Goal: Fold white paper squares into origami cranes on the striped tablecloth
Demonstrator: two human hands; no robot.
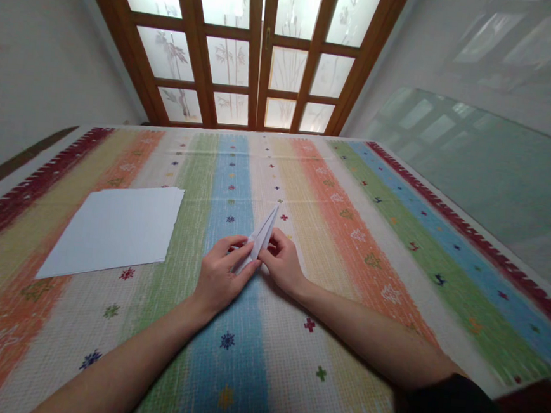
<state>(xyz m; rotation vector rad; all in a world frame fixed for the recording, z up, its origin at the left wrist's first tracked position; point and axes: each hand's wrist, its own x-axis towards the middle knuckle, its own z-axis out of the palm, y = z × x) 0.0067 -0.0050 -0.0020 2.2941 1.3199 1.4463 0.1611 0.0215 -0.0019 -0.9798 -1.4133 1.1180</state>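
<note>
Cloth (238, 372) under left hand (223, 271) and right hand (284, 264) is striped red, yellow, orange, white, green, blue; white bands (287, 360) dotted with motifs (321, 373). White seen on paper (263, 236) between hands, sheets (114, 232) left of them.

Beyond the left grip (222, 272), brown-framed doors (254, 71) with frosted panes (228, 61) glow; pale wall (40, 41) left of it, what may be a glass panel (489, 160) right; below, a cloth-covered desk (374, 227).

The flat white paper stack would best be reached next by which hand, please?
Probably the left hand: it's nearer the stack than the right hand, though both hold the folded white paper.
</note>
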